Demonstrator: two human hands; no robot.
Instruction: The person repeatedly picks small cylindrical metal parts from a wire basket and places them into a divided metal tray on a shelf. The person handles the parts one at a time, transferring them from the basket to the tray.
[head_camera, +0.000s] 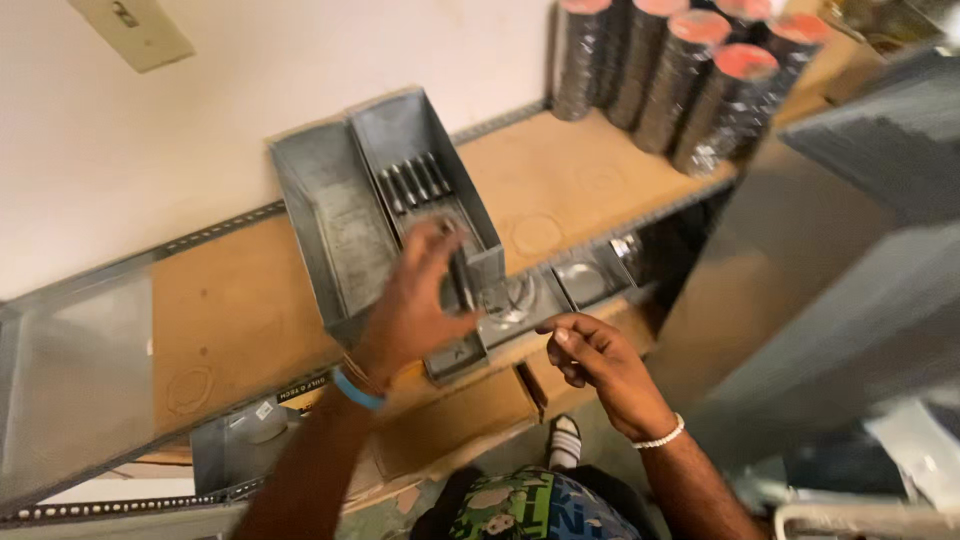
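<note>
The left hand (415, 300) closes its grip on a dark rod (460, 275) over the grey metal bin (330, 215) on the brown shelf (240, 310). The right hand (600, 365), fingers curled and empty, hovers just right of the bin. Red-capped metallic stacks (690, 75) stand beyond the bin against the pale wall (250, 90).

Obscured and cut-off items
Left hand (415, 300) blurred, hiding the metal box's (400, 210) front; stacked cylinders (690, 70) cropped at top edge.

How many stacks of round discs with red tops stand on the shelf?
6 show, all at the shelf's far right end by the wall: stacks at and. More may be hidden behind them or beyond the picture's edge.
</note>
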